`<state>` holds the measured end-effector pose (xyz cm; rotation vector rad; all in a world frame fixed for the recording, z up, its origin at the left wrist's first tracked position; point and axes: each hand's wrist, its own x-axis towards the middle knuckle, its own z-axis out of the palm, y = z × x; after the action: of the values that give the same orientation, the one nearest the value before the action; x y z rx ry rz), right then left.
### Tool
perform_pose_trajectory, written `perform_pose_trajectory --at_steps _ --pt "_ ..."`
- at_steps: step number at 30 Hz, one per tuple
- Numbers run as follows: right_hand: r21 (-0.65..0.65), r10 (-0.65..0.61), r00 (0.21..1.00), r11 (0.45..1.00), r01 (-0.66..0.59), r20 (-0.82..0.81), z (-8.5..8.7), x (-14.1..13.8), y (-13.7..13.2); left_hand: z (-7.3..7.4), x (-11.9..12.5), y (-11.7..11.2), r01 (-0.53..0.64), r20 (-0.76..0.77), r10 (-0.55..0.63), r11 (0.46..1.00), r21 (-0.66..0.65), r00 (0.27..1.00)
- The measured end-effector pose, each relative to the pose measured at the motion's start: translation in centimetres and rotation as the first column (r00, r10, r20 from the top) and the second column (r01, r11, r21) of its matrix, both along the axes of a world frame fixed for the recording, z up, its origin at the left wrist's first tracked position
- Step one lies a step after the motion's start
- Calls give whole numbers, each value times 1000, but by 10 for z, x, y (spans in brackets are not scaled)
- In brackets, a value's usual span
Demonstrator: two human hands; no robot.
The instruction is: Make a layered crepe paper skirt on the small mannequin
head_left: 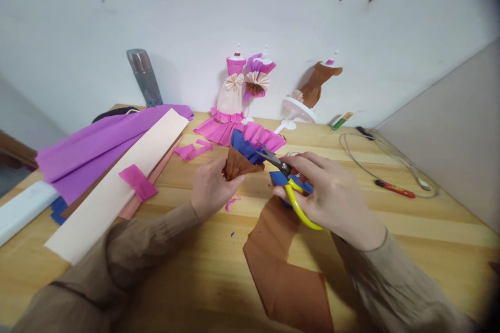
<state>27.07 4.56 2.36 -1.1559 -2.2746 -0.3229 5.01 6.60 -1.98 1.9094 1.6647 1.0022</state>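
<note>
My left hand [210, 187] is closed around a small bundle of brown and blue crepe paper [240, 158], held just above the wooden table [187, 270]. My right hand [332, 195] grips yellow-handled scissors [291, 187], whose dark blades point left and touch the blue frill of the bundle. A scrap of blue paper [278, 178] lies under the scissors. A long brown crepe strip [285, 276] stretches from beneath my right hand toward the near table edge.
Purple [94, 148], cream [125, 177] and pink sheets lie at the left. Two dressed mini mannequins [234, 88] and a tipped one in brown [312, 88] stand by the wall, with a grey flask [144, 75]. A wire loop [375, 161] and a red tool [394, 188] lie right.
</note>
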Motion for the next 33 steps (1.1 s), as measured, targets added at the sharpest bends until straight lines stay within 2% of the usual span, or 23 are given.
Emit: perform_pose_trajectory --at_steps 6,33 --pt "28 -13 1000 1000 12 24 0 -1 0 2 -1 2 5 -26 -3 998 69 1000" --pt "88 -17 998 996 12 55 1 4 0 3 -1 2 -8 -66 12 998 65 998"
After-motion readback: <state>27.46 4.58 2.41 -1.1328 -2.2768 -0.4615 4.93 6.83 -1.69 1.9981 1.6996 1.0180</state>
